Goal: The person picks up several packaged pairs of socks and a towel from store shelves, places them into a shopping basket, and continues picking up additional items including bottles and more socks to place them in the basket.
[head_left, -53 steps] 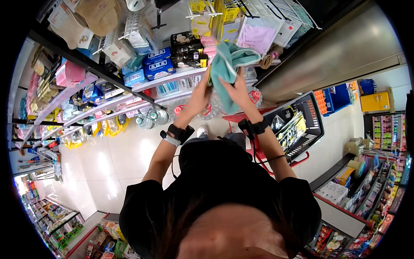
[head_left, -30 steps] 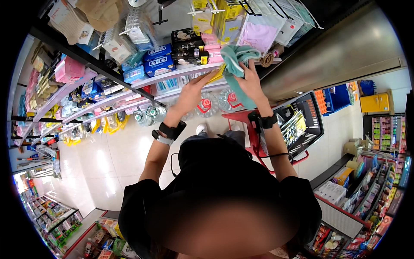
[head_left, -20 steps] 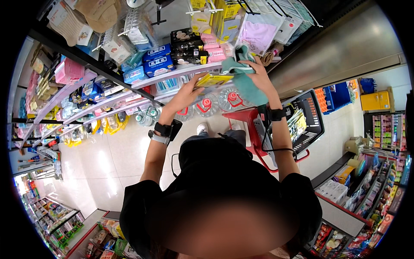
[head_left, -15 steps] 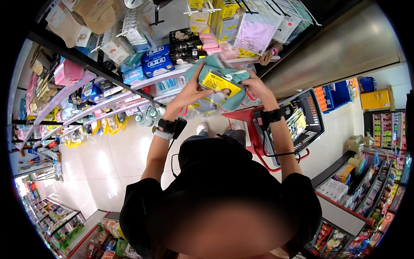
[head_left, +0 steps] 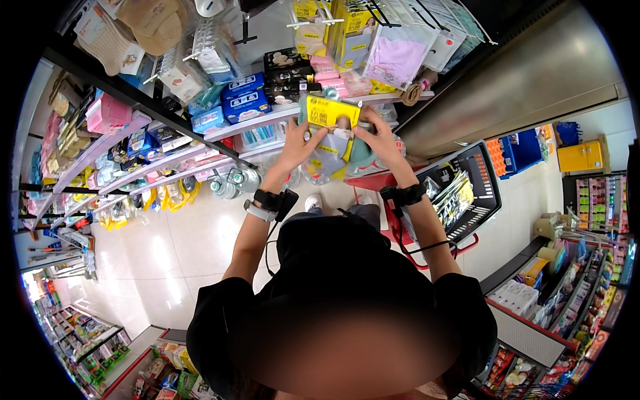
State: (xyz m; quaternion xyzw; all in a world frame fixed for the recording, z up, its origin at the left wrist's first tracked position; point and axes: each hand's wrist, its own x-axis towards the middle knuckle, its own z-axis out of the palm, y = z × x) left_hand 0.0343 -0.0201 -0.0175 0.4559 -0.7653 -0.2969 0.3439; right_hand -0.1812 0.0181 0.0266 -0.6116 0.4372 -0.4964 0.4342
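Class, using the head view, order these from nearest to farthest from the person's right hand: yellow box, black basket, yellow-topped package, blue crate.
From the right hand:
1. Yellow-topped package: in its grip, toward the left.
2. Black basket: lower right.
3. Blue crate: right, beyond the basket.
4. Yellow box: farthest right.

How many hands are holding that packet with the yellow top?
2. The left hand is at the left side of the packet, and the right hand is at its right side. Parts of both may be hidden behind it.
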